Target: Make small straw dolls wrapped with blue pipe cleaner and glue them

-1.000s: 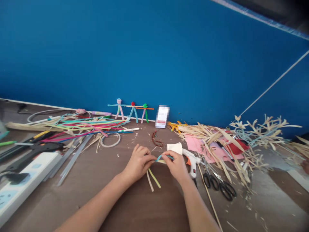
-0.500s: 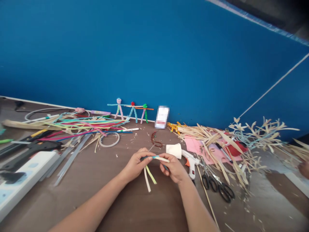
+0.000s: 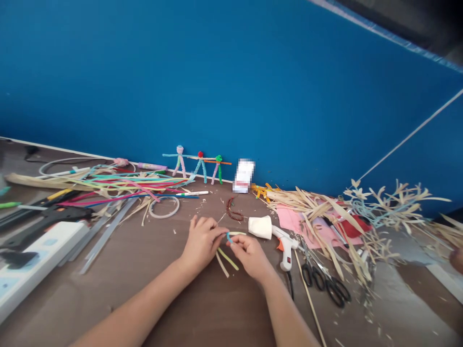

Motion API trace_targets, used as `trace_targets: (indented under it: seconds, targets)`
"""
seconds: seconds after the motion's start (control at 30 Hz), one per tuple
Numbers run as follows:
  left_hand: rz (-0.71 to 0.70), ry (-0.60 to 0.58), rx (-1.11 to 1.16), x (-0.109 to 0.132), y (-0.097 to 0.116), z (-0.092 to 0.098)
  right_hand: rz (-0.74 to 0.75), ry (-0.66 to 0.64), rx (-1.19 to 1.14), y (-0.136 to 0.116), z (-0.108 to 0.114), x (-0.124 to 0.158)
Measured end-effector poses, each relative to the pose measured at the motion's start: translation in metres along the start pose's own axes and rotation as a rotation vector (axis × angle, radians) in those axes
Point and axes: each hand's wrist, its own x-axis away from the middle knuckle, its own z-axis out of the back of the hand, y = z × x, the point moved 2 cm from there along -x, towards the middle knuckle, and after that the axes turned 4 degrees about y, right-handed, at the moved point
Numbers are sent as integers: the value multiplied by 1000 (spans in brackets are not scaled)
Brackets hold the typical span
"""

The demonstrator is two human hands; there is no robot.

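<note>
Fingers closed, my left hand (image 3: 202, 241) pinches a small bundle of pale pipe cleaners at the middle of the table. Two loose ends hang below it, a yellow-green pipe cleaner (image 3: 229, 261) and a whitish one (image 3: 222, 265). Between the two hands a short blue pipe cleaner (image 3: 228, 237) bends around the bundle. My right hand (image 3: 251, 253) grips the blue one between thumb and forefinger. Another pale end sticks out to the right, above the right fingers. The parts under the left fingers are hidden.
Three pipe-cleaner figures (image 3: 200, 166) stand against the blue wall beside a blurred phone-like screen (image 3: 243, 176). On the right are a white cup-like thing (image 3: 260, 227), a glue gun (image 3: 286, 255), scissors (image 3: 336, 291) and dried strips (image 3: 311, 202). Leftward lie pipe cleaners (image 3: 119, 183) and a power strip (image 3: 43, 265).
My left hand has turned and its fingers have lifted. My right hand has moved slightly down and left, now pinching the blue pipe cleaner; the loose ends have swung a little right.
</note>
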Motion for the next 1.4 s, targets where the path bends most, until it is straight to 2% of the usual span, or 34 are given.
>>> trace_targets:
  seconds: [0.1,0.2,0.33,0.53,0.63,0.7,0.87,1.07,1.23,1.4]
  targets:
    - [-55,-23,-57,0,3,1,89,106,148,-6,9,1]
    - [-90,-26,-59,0,5,2,117,221,258,-9,17,2]
    - [-99,-30,29,0,4,2,97,300,257,-7,26,1]
    - [-60,-175,427,-3,1,-3,-63,174,-9,4,30,-5]
    - [9,-166,634,-4,0,-5,-135,103,-160,9,22,-5]
    - [49,-131,694,-3,0,-5,-158,69,-231,12,14,-5]
    - [78,-26,559,-2,-1,-5,-146,58,-241,11,-1,-3]
    - [111,-21,362,-2,-4,-5,-147,39,-182,10,-7,-3]
    - [172,-59,440,-2,-5,-6,-62,10,-96,8,-8,-2]
    - [250,-79,552,-3,-4,-8,-69,38,-59,9,-8,-2]
